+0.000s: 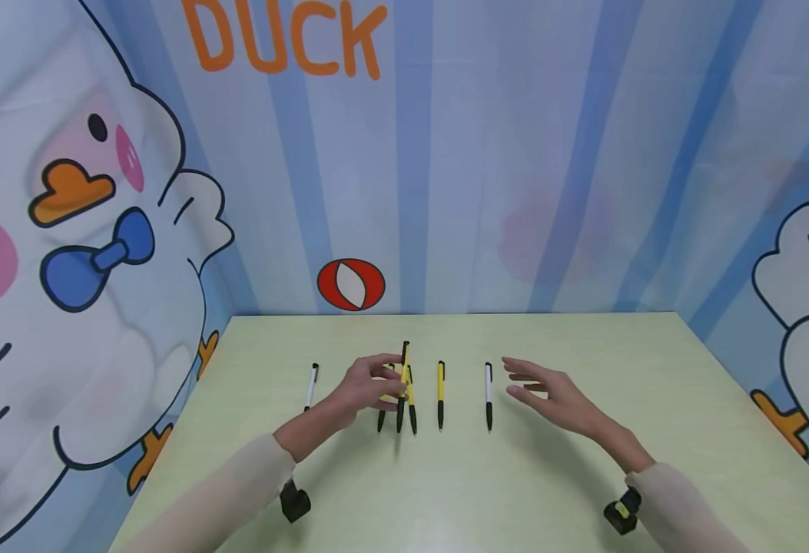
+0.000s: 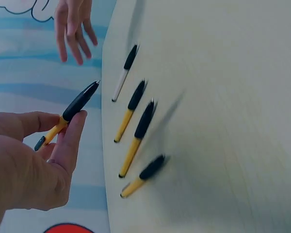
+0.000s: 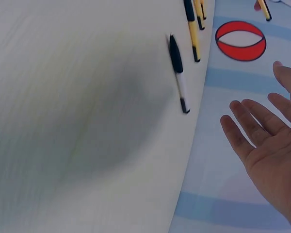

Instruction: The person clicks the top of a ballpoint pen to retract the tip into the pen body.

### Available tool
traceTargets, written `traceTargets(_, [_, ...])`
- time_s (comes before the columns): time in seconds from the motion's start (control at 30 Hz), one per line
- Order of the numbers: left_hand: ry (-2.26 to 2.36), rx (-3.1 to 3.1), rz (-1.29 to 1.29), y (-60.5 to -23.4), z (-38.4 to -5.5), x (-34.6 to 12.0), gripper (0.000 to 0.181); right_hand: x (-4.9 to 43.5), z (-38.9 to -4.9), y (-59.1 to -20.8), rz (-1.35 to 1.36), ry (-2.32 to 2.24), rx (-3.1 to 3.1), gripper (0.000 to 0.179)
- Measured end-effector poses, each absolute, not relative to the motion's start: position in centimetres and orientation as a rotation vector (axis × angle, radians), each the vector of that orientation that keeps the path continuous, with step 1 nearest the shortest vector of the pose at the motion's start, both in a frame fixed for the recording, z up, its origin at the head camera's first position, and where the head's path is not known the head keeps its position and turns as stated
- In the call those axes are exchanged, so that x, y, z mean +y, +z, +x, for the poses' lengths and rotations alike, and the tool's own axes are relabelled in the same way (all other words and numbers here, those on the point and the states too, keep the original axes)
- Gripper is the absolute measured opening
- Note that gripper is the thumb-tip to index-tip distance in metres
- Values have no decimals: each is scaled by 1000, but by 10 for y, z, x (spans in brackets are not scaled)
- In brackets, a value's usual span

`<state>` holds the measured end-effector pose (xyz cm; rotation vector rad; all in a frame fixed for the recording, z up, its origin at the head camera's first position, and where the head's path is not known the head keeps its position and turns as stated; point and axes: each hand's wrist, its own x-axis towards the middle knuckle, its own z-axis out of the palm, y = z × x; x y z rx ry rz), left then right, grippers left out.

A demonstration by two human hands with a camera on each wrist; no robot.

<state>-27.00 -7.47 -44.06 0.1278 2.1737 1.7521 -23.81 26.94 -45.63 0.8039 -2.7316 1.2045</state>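
Note:
A yellow pen with a black grip [image 2: 78,104] is pinched between the thumb and fingers of my left hand [image 1: 368,384], raised over the table with its black tip toward me. Below and beside that hand lie two more yellow pens, one [image 1: 381,420] partly covered by the fingers, the other [image 1: 412,407] just to the right. A third yellow pen [image 1: 441,393] lies farther right, then a white pen with a black grip [image 1: 489,395]. My right hand [image 1: 555,395] hovers right of this white pen, fingers spread and holding nothing.
Another white pen [image 1: 311,384] lies left of my left hand, its lower end hidden by the wrist. The pale table [image 1: 480,491] ends at a blue striped curtain [image 1: 487,153] with duck prints, which also closes off both sides.

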Motion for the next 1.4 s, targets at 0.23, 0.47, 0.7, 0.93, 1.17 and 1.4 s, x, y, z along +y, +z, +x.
traceTargets(0.23, [1807, 2073, 246, -441, -257, -52, 63, 233, -235, -450, 861, 1296, -2680, 68])
traceTargets(0.47, [1839, 1998, 365, -440, -248, -37, 66, 205, -231, -446, 932, 1381, -2649, 101])
traceTargets(0.7, [1836, 1960, 413, -439, -243, -29, 65, 194, -230, -442, 999, 1384, -2669, 104])
traceTargets(0.93, [1839, 1942, 414, -442, -239, -29, 67, 192, -231, -445, 1021, 1420, -2676, 106])
traceTargets(1.17, [1876, 1884, 348, -442, -238, -29, 70, 190, -232, -447, 1042, 1481, -2638, 109])
traceTargets(1.4, [1889, 1899, 346, -440, -243, -30, 68, 184, -234, -443, 1009, 1475, -2602, 105])
